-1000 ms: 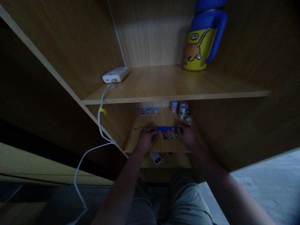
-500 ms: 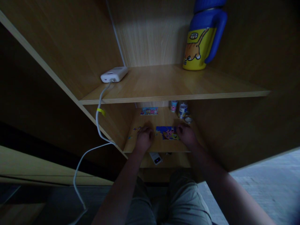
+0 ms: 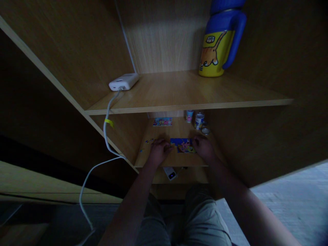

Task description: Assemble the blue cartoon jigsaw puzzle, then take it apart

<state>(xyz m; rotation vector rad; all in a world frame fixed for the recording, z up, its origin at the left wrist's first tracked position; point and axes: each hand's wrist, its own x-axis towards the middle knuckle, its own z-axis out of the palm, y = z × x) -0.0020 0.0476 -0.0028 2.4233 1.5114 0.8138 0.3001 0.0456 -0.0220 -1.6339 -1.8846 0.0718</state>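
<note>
A partly assembled jigsaw puzzle [image 3: 183, 145], blue with pink and yellow cartoon figures, lies flat on the lower shelf board. My left hand [image 3: 159, 152] is at its left edge, thumb and forefinger pinched around a small puzzle piece [image 3: 172, 145] that is mostly covered. At the right edge my right hand [image 3: 203, 147] has its fingers curled in and gripping the puzzle's border; the fingertips are partly hidden. Loose puzzle pieces [image 3: 149, 140] lie left of my left hand. Behind the puzzle rests a colourful picture card [image 3: 162, 121].
Two small printed tins [image 3: 189, 116] [image 3: 199, 121] and a round metal lid [image 3: 205, 131] stand back right. On the upper shelf [image 3: 166, 89] are a white power bank [image 3: 124, 82] with a hanging cable [image 3: 105, 133] and a blue-yellow mug [image 3: 217, 44]. A white device [image 3: 170, 173] sits below.
My left hand has shifted slightly right, its thumb and forefinger now reaching the piece at the puzzle's left edge. My right hand stays at the right edge.
</note>
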